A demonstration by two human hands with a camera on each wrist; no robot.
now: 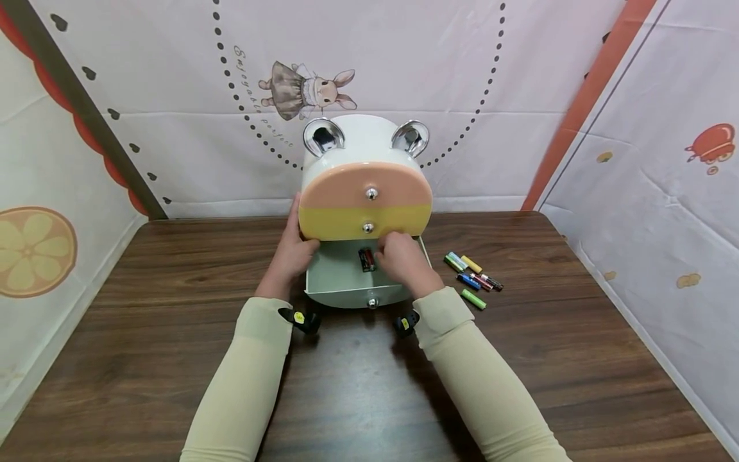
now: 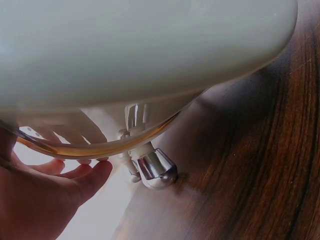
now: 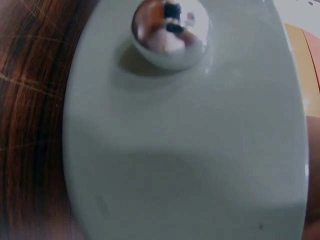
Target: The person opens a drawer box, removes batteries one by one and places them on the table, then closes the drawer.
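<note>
A small white cabinet [image 1: 359,138] with a rounded front stands on the table, its bottom green drawer [image 1: 329,282] pulled out. Against the cabinet's left side rests my left hand [image 1: 290,255], fingers extended along the wall and thumb across the front edge. My right hand [image 1: 402,260] reaches into the right part of the drawer, knuckles up; its fingertips are hidden and I cannot tell if it holds something. Dark-and-red batteries [image 1: 366,259] lie in the drawer just left of it. In the right wrist view the drawer front with its round silver knob [image 3: 172,35] fills the picture.
Several coloured batteries lie on the wooden table [image 1: 554,359] right of the drawer, among them a green battery [image 1: 473,299] and a yellow battery [image 1: 471,264]. Above the drawer are a yellow front [image 1: 335,221] and an orange front [image 1: 340,189]. A printed cloth hangs behind.
</note>
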